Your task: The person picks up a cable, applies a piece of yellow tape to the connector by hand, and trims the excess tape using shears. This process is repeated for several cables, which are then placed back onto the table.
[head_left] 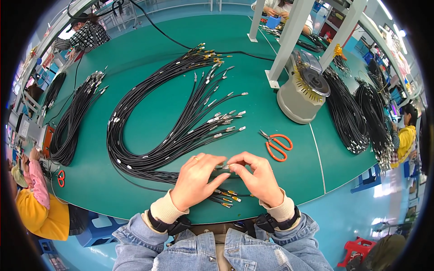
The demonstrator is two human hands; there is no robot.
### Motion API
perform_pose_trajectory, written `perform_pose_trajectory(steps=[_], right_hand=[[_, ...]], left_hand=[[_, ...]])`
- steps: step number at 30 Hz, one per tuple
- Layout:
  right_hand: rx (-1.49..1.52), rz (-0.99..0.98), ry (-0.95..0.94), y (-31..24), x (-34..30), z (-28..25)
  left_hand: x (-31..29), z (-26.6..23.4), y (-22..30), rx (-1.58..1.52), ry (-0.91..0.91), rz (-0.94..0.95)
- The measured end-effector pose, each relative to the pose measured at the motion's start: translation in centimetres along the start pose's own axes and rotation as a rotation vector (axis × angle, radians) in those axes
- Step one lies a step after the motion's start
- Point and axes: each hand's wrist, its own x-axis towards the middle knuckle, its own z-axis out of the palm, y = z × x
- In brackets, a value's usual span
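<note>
In front of me, a black cable's silvery connector [224,167] is pinched between the thumb and forefinger of my right hand [258,178]. My left hand [195,179] arches over the cable, its thumb and fingers apart on either side; whether a hidden finger touches it I cannot tell. Under and beyond my left hand lies a large curved bundle of black cables [118,131] with metal ends. Several gold-coloured cable ends [228,198] lie below my hands. Orange-handled scissors [279,147] rest to the right of my right hand.
A grey machine [300,97] stands on the green table [244,38] beside white metal posts [289,38]. More cable bundles lie at left [74,122] and right [348,113]. Small red-handled scissors [61,178] lie near the left edge. Other people sit around.
</note>
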Motion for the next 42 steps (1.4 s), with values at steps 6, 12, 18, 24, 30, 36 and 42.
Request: perform_pose_trajectory(steps=[6, 12, 18, 24, 30, 36, 42], right_hand=[[0.014, -0.08, -0.026, 0.4, -0.2, 1.4], [-0.005, -0.096, -0.079, 0.3, -0.1, 1.9], [-0.006, -0.111, -0.065, 0.4, 0.0, 2.1], [0.001, -0.113, -0.044, 1.0, 0.2, 2.0], [0.101, -0.018, -0.065, 1.8, 0.4, 1.8], [0.184, 0.052, 0.061, 2.8, 0.5, 1.4], [0.272, 0.055, 0.041, 3.0, 1.2, -0.1]], left_hand=[[-1.3, -0.6, -1.3, -0.113, -0.059, -0.047], [-1.9, -0.7, -1.0, -0.178, 0.001, -0.084], [-1.3, -0.5, -0.6, -0.022, 0.049, -0.008], [-1.6, 0.2, -1.2, 0.035, 0.066, 0.021], [-1.2, 0.6, -1.4, 0.061, 0.092, 0.058], [-2.0, 0.9, -2.7, 0.114, 0.087, 0.047], [-1.8, 1.1, -3.8, 0.043, 0.093, -0.055]])
